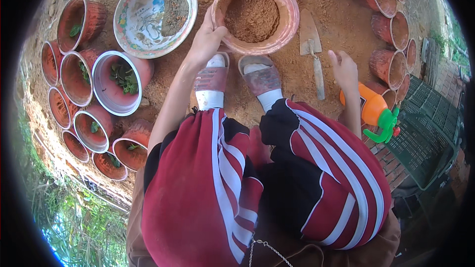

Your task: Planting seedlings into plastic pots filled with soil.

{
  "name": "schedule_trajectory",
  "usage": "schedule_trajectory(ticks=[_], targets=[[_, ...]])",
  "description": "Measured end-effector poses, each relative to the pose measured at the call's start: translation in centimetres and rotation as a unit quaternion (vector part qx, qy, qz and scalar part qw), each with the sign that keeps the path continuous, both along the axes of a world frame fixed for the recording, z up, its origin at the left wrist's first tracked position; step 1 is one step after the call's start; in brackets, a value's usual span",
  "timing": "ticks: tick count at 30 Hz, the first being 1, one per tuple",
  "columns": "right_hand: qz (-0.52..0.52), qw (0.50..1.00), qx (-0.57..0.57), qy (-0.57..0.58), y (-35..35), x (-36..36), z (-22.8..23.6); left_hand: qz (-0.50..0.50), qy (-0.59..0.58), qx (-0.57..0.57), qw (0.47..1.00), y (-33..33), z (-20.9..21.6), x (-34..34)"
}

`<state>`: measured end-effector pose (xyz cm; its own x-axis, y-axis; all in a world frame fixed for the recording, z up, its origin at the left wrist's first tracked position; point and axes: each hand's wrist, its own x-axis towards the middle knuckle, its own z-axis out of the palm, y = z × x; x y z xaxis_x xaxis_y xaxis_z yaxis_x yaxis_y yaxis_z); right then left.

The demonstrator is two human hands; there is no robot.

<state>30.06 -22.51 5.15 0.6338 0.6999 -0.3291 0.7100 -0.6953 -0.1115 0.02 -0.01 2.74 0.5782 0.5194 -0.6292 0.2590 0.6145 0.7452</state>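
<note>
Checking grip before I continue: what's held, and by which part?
The left hand holds the reddish pot of soil by its left rim; the right hand holds nothing visible.

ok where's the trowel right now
In the head view, the trowel lies on the ground right of the pot held by the left hand, just left of the right hand.

Pot [288, 12] between basin [132, 16] and trowel [311, 44]
</note>
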Motion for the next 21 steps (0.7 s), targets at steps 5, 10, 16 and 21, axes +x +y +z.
schedule_trajectory(ticks=[5,10,16,21], targets=[[-0.073,0.986,-0.059,0.139,-4.5,-3.9,-2.8,0.019,-0.011,0.023,0.999,-0.2,0.8,-0.2],[-0.094,0.973,0.027,0.211,-6.9,-2.9,-6.5,0.136,-0.098,-0.225,0.960,0.3,-2.6,-4.9],[-0.257,0.910,-0.019,0.326,-4.7,-4.7,-6.5,0.428,-0.153,-0.077,0.887,0.1,-4.5,-10.4],[-0.148,0.971,-0.056,0.179,-8.5,-0.6,-7.5,0.441,-0.179,-0.128,0.870,-0.1,-5.3,-7.7]])
